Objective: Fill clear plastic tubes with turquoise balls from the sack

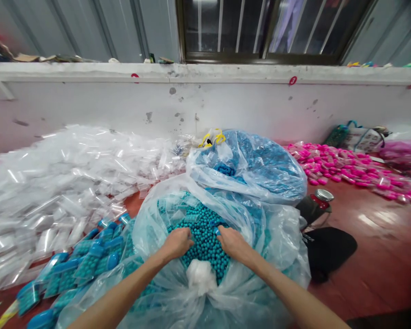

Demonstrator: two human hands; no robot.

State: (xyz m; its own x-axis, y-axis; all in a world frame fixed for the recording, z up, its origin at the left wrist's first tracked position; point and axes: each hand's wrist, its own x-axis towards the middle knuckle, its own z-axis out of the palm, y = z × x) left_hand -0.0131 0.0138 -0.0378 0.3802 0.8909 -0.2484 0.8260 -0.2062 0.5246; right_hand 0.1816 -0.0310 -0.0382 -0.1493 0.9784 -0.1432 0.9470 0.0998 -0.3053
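Observation:
A large clear plastic bag [154, 219] lies open before me, filled with small round teal beads [207, 240]. My left hand [178, 242] is over the left part of the beads, its fingers curled closed; what they hold, if anything, is hidden. Facing it, my right hand [233, 243] is closed at the right of the beads, with a small blue piece [218, 232] showing at its fingertips. Several clear containers [174, 212] lie on the beads at the bag's far side. A bunched white knot of plastic [201, 276] sits at the near side.
Behind is a bag of blue pieces [256, 160]. Clear empty containers [71, 183] are heaped at left, with teal-filled, blue-capped ones [89, 260] nearer me. Pink items [349, 167] lie at right. A jar [324, 196] and black object [330, 249] stand beside the bag.

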